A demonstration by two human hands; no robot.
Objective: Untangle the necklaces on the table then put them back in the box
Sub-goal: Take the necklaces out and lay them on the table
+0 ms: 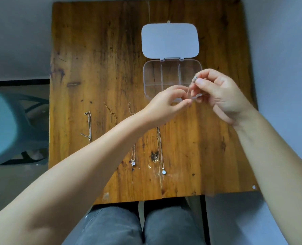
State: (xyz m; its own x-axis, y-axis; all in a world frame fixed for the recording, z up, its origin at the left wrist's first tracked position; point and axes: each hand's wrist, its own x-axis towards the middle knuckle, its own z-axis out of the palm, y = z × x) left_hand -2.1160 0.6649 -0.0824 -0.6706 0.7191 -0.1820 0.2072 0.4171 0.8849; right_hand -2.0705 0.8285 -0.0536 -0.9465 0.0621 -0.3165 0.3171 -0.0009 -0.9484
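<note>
While four necklaces lie straight near the table front edge, right hand pinches a pendant necklace over the open box; left hand pinches its chain.

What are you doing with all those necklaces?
A person sits at a wooden table, holding a thin necklace with a sparkly charm in the air between both hands. The right hand pinches the charm and the left hand pinches the chain lower down. They hold it just above a clear box whose lid is open. Several other necklaces, one with a round pendant, lie straightened out on the table.
</note>
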